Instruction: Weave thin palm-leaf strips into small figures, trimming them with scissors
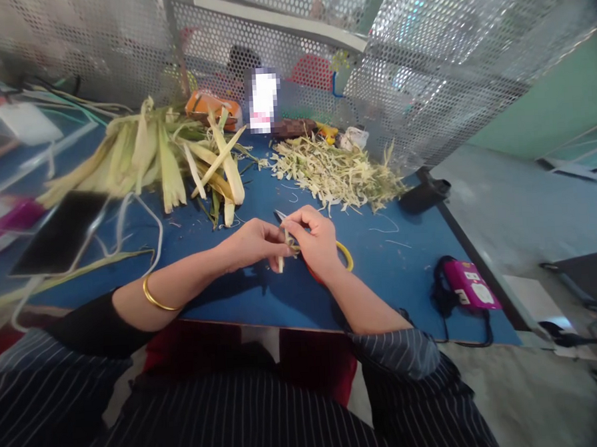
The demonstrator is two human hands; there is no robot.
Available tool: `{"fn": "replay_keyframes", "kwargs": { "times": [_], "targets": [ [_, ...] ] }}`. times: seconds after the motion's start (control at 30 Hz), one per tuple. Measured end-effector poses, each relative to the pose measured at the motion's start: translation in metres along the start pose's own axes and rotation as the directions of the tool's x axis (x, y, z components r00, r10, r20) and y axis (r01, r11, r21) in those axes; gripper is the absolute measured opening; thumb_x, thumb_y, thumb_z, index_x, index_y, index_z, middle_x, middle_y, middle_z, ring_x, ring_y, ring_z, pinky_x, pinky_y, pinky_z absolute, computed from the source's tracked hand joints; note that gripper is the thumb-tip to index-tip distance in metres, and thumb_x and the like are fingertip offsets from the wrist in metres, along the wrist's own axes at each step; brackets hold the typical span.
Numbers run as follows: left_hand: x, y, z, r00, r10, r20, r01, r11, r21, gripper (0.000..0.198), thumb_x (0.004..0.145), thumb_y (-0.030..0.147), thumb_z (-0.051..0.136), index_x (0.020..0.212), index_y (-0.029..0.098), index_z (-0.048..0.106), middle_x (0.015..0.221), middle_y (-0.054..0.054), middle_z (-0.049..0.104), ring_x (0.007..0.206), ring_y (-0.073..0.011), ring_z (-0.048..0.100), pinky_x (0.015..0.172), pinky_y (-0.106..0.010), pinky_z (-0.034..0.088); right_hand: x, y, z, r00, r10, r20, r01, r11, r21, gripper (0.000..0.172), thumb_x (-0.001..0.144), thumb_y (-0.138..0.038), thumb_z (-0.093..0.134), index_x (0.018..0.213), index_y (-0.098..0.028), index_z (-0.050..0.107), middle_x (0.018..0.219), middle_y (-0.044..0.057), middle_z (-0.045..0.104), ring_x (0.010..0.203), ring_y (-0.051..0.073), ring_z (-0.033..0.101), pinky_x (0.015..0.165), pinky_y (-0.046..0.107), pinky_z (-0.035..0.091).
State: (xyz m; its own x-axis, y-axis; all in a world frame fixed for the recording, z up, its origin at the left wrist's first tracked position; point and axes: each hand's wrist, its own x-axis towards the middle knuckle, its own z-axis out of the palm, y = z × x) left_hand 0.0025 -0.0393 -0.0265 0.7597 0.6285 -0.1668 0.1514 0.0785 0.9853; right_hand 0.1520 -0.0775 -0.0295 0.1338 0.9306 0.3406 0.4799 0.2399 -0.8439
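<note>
Striped sleeve (400, 351) is sitting nearest. Left hand (252, 244) is pinching the husk strip (281, 263); right hand (317, 239) is clenching the scissors (347, 255). Strip is hanging between both grips, touching each. My read: keeping it taut and fingertips behind the blades is giving cleaner cuts.

Centre of blue table (405, 264): left hand (252, 244) and right hand (317, 239), fingertips pinched together on a pale husk strip (281, 263). Beneath right hand: scissors (349, 255), yellow loop and blade tip visible. On left wrist: gold bangle (155, 299). Far left: husk pile (165, 157). Far centre: heap of shreds (330, 172). Near left: dark phone (61, 232). Near right edge: pink device (469, 284) with black cord. Behind: perforated metal screen (420, 64).
</note>
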Motion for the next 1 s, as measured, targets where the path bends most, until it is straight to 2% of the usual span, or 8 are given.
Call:
{"fn": "replay_keyframes", "kwargs": {
  "times": [0.1, 0.33, 0.57, 0.67, 0.77, 0.83, 0.93, 1.0],
  "targets": [
    [0.002, -0.001, -0.001, 1.000, 0.015, -0.023, -0.017, 0.998, -0.067, 0.015, 0.070, 0.028, 0.068, 0.066, 0.013, 0.069, 0.061, -0.006, 0.067, 0.051, -0.0127, 0.061, 0.058, -0.027, 0.051, 0.001, 0.000, -0.002, 1.000, -0.003, -0.017, 0.003, 1.000, 0.007, 0.014, 0.079, -0.028, 0.055, 0.071, -0.020, 0.063, 0.076, 0.001, 0.059, 0.071, 0.012, 0.053, 0.070, 0.027, 0.043],
    [0.004, 0.001, -0.010, 0.971, -0.020, -0.239, -0.017, 0.988, -0.152, 0.020, 0.067, 0.033, 0.072, 0.074, 0.014, 0.072, 0.069, -0.007, 0.070, 0.055, -0.0122, 0.063, 0.063, -0.026, 0.052, 0.004, 0.001, -0.012, 0.984, 0.173, 0.053, -0.178, 0.978, 0.107, 0.024, 0.079, -0.041, 0.055, 0.078, -0.018, 0.062, 0.066, -0.001, 0.058, 0.060, 0.011, 0.050, 0.060, 0.024, 0.041],
    [0.006, -0.002, -0.011, 0.981, -0.008, -0.192, -0.009, 0.996, -0.089, 0.023, 0.065, 0.035, 0.073, 0.068, 0.013, 0.071, 0.064, -0.008, 0.069, 0.056, -0.0149, 0.064, 0.061, -0.027, 0.052, 0.003, 0.012, -0.004, 0.994, 0.102, -0.032, -0.104, 0.991, -0.086, 0.021, 0.080, -0.037, 0.055, 0.071, -0.018, 0.060, 0.061, -0.002, 0.057, 0.055, 0.011, 0.048, 0.055, 0.025, 0.038],
    [0.007, -0.001, -0.010, 0.965, -0.052, -0.256, 0.014, 0.989, -0.149, 0.022, 0.064, 0.033, 0.074, 0.071, 0.013, 0.071, 0.063, -0.007, 0.069, 0.056, -0.0149, 0.065, 0.061, -0.026, 0.052, 0.002, 0.010, -0.006, 0.995, -0.047, -0.087, 0.028, 0.978, -0.205, 0.020, 0.084, -0.034, 0.050, 0.079, -0.019, 0.062, 0.073, 0.002, 0.061, 0.067, 0.014, 0.054, 0.065, 0.029, 0.042],
    [0.007, 0.000, -0.010, 0.940, -0.096, -0.327, 0.007, 0.964, -0.264, 0.024, 0.062, 0.034, 0.076, 0.070, 0.012, 0.071, 0.063, -0.006, 0.068, 0.057, -0.0144, 0.064, 0.063, -0.028, 0.052, -0.001, 0.003, -0.011, 0.924, -0.370, -0.101, 0.295, 0.854, -0.429, 0.017, 0.084, -0.030, 0.053, 0.095, -0.022, 0.064, 0.092, 0.006, 0.061, 0.088, 0.019, 0.055, 0.082, 0.035, 0.040],
    [0.008, 0.000, -0.010, 0.929, -0.106, -0.356, -0.018, 0.944, -0.329, 0.024, 0.059, 0.034, 0.077, 0.069, 0.012, 0.071, 0.062, -0.004, 0.067, 0.056, -0.0122, 0.062, 0.062, -0.026, 0.052, -0.005, -0.003, -0.010, 0.844, -0.532, 0.070, 0.481, 0.691, -0.539, 0.017, 0.085, -0.027, 0.054, 0.099, -0.025, 0.063, 0.091, 0.005, 0.062, 0.088, 0.018, 0.055, 0.088, 0.036, 0.035],
    [0.009, -0.002, -0.009, 0.922, -0.106, -0.372, -0.047, 0.924, -0.379, 0.020, 0.058, 0.029, 0.077, 0.067, 0.013, 0.071, 0.061, -0.002, 0.066, 0.055, -0.0099, 0.058, 0.057, -0.023, 0.049, -0.011, -0.007, -0.002, 0.736, -0.582, 0.346, 0.649, 0.463, -0.604, 0.021, 0.088, -0.020, 0.047, 0.102, -0.026, 0.061, 0.089, 0.003, 0.064, 0.084, 0.016, 0.054, 0.092, 0.037, 0.030],
    [0.010, -0.003, -0.008, 0.919, -0.124, -0.374, -0.041, 0.913, -0.406, 0.015, 0.059, 0.025, 0.075, 0.066, 0.013, 0.071, 0.062, -0.002, 0.067, 0.055, -0.0098, 0.058, 0.055, -0.022, 0.047, -0.013, -0.007, 0.004, 0.714, -0.564, 0.415, 0.668, 0.372, -0.644, 0.025, 0.090, -0.016, 0.041, 0.105, -0.025, 0.059, 0.094, 0.004, 0.064, 0.085, 0.016, 0.053, 0.092, 0.037, 0.029]
  ]
}}
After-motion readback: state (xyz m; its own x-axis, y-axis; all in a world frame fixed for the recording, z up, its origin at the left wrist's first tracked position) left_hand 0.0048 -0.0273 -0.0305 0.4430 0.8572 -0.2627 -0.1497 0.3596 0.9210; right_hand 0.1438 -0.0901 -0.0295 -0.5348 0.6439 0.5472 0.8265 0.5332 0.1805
